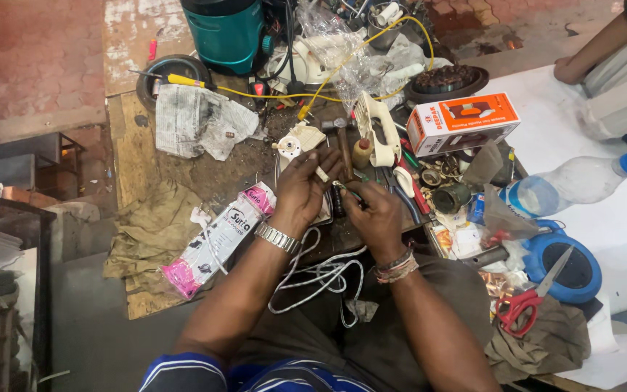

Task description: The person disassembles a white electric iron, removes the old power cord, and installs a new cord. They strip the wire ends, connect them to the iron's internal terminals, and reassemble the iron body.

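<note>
The white cord [313, 274] loops loose over my lap; a tug could snag it and jerk the work. My left hand [302, 190] pinches its white end [322, 174], my right hand [375, 214] is closed on a small green-handled tool [347, 191]. Beyond, a hammer [342, 141] lies on the cluttered counter [136, 145].

Cluttered repair bench, the person's two hands meeting at its middle

The left hand [302, 185] and right hand [375, 214] touch over a small part, seemingly a plug, too hidden to tell. A coiled cord [321, 276] lies below them on the lap. Left of the hands lies a plastic packet [215, 239] on a cloth [150, 225]; behind it, crumpled newspaper [197, 120]. A hammer [342, 141] lies just behind the hands. To the right sit a cardboard box [462, 123], a plastic bottle [578, 181] and, nearer, scissors [527, 297].
</note>
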